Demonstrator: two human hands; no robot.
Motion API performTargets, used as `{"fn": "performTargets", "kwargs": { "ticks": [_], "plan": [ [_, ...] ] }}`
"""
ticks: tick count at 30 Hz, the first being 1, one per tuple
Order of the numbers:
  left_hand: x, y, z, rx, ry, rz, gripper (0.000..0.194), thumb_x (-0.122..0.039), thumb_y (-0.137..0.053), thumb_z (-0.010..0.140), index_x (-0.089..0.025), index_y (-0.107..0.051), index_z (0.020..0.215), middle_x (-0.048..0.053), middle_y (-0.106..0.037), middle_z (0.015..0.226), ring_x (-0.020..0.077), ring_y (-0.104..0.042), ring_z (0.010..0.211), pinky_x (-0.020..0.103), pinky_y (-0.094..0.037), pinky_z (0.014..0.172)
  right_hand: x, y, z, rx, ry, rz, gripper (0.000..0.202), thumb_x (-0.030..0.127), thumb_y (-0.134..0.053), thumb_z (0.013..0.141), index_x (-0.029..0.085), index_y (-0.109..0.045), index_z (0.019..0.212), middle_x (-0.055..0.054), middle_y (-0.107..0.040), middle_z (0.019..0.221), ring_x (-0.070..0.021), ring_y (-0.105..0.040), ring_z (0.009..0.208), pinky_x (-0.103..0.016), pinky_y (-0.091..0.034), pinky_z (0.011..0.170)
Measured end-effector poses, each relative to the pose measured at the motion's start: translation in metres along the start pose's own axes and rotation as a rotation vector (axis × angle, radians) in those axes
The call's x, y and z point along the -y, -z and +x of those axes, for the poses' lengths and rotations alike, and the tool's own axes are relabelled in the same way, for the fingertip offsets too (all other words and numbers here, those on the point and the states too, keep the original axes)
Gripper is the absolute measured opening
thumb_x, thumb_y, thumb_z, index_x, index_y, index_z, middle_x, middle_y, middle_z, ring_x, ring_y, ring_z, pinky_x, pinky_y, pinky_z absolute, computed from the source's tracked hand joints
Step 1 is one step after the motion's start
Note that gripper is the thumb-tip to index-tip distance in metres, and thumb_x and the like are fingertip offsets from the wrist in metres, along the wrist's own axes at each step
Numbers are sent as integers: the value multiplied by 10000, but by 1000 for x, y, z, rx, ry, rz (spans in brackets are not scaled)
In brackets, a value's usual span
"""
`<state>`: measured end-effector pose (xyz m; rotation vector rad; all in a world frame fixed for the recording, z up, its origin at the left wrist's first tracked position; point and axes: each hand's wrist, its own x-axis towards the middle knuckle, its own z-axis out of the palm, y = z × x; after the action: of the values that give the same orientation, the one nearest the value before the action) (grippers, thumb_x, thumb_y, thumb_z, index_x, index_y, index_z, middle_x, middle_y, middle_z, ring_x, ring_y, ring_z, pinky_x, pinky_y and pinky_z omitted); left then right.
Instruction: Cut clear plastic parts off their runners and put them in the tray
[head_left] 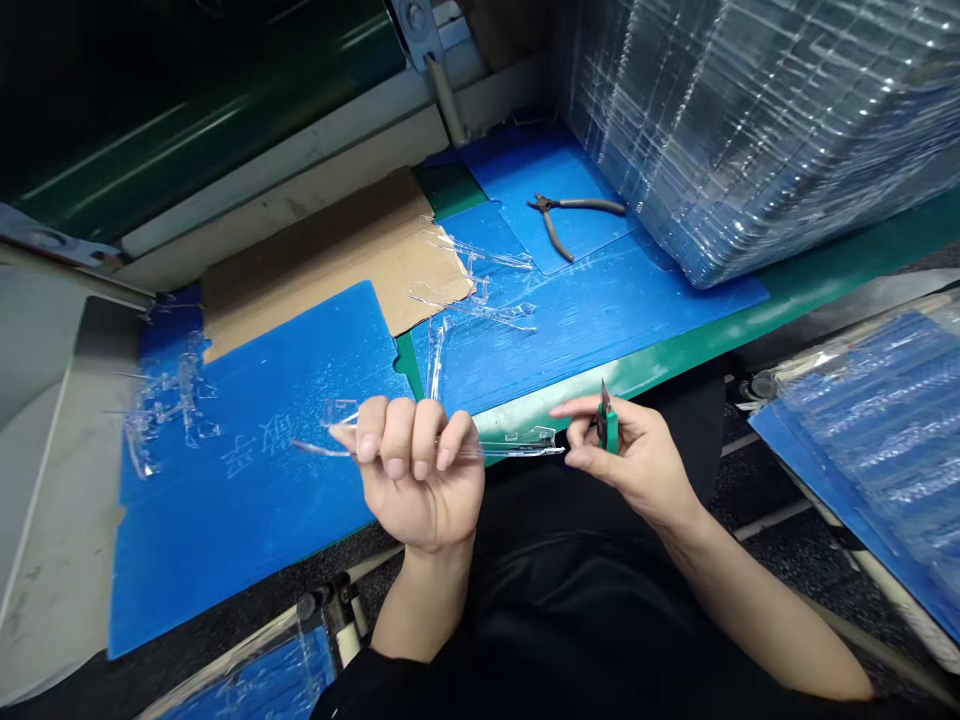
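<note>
My left hand (421,470) is closed around a long, thin clear plastic part (525,446), which sticks out on both sides of the fingers and lies roughly level. To its right, my right hand (634,450) grips a small green utility knife (609,430) between thumb and fingers, with the dark blade pointing up. The right fingertips are close to the part's right end; whether they touch it I cannot tell. Several similar clear plastic pieces (480,290) lie on the blue sheet (585,320) beyond the hands.
Nippers (555,215) with grey handles lie open at the back. A tall stack of clear plastic trays (750,130) stands at the right. Clear plastic scraps (176,405) are heaped at the left. Brown cardboard (322,250) lies behind another blue sheet (300,420). More trays (892,450) sit at the lower right.
</note>
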<state>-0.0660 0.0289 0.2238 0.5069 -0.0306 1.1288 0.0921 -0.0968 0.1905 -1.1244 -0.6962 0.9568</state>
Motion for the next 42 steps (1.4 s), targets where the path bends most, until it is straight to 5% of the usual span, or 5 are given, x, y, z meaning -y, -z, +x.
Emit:
{"fn": "performTargets", "kwargs": {
  "ticks": [10,16,27,34,42],
  "plan": [
    [17,9,-5,-269,-438,1005,417,-564,-622,1069,-320,-615,1407,59,-569,1554,249,-551,1434,353,-528,1063,-7,-6,6,-280,145,-59,46,270,-884,918,249,-866,955,8,-765,839,-79,-534,548,-239,-412,505],
    [-3,7,-5,735,-619,1998,333,-327,-739,1029,-234,-694,1346,74,-796,1222,270,-728,1159,495,-310,1256,19,-7,7,-132,334,-246,97,146,-889,884,237,-860,900,9,-798,820,-140,-693,710,-274,-544,681],
    [-12,-21,-9,566,146,1586,130,-193,-615,1099,-216,-723,1168,12,-754,898,121,-692,723,225,-547,701,28,-6,7,62,213,-177,102,184,-915,873,247,-860,931,10,-776,798,-127,-678,709,-250,-527,668],
    [-7,6,-5,204,-753,1710,795,-322,-1033,723,-303,-703,1445,101,-649,1383,312,-611,1301,442,-526,1125,23,-3,9,-429,204,225,61,262,-843,955,224,-811,920,8,-769,754,2,-348,368,-173,-276,407],
    [7,18,7,34,86,552,573,-543,-900,870,-200,-789,1314,-28,-613,610,64,-492,439,175,-470,436,18,-22,-17,-328,-166,409,202,341,-936,871,194,-798,857,5,-757,712,44,-272,337,-108,-246,383]
  ]
}}
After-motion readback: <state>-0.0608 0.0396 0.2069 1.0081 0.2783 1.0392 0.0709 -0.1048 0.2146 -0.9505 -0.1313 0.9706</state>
